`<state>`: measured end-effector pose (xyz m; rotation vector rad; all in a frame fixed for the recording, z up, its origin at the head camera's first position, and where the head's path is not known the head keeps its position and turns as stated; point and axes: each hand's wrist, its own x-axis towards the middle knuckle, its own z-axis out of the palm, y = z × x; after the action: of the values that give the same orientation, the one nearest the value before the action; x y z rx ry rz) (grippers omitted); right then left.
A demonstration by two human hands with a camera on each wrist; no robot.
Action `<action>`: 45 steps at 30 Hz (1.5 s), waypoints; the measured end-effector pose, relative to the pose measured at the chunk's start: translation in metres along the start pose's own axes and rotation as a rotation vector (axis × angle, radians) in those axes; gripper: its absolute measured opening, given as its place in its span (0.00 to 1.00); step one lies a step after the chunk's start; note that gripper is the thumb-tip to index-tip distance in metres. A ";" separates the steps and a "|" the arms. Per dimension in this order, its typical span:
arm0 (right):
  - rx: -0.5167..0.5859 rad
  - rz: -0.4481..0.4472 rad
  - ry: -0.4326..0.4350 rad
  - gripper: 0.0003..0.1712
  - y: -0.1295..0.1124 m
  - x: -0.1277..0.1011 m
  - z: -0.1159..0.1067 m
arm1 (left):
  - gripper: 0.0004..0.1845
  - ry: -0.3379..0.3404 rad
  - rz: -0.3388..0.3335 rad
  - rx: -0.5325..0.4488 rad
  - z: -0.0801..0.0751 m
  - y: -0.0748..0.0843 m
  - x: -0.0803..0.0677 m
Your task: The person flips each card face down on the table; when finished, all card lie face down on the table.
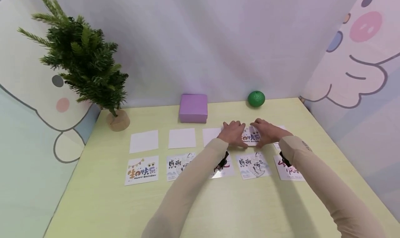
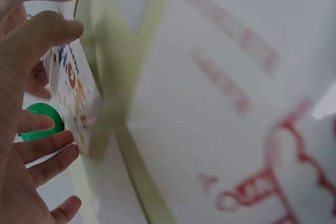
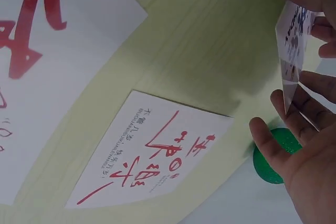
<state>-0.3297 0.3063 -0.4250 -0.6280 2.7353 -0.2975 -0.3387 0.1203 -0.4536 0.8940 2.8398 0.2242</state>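
Both hands hold a white "Happy Birthday" card (image 1: 251, 135) at its two sides, in the back row of cards. My left hand (image 1: 232, 133) grips its left side, with the thumb at the near edge and fingertips at the far one, as the left wrist view shows. On the opposite side my right hand (image 1: 268, 132) grips the card between thumb and fingers. The card (image 3: 290, 51) stands tilted above the table in the right wrist view. Directly in front lies a card with black brush lettering (image 1: 253, 165). A card with red lettering (image 3: 152, 156) lies beside the right hand.
Blank-looking white cards (image 1: 143, 141) lie in the back row, printed cards (image 1: 142, 170) in the front row. Behind them stand a purple box (image 1: 193, 108) and a green ball-like object (image 1: 256, 99). A small artificial tree (image 1: 90, 61) stands at the table's back left corner.
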 end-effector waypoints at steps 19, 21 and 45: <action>0.263 -0.008 0.114 0.65 0.007 -0.012 -0.006 | 0.50 0.125 0.104 -0.237 -0.016 -0.012 -0.004; 0.291 -0.040 0.116 0.57 0.006 -0.011 -0.003 | 0.47 0.137 0.112 -0.349 -0.017 -0.012 -0.005; 0.166 -0.157 0.088 0.33 0.009 0.001 0.006 | 0.30 0.058 0.101 -0.120 -0.003 -0.025 -0.008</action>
<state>-0.3317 0.3131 -0.4329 -0.8012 2.7113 -0.5961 -0.3468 0.0953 -0.4545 1.0226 2.8010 0.4347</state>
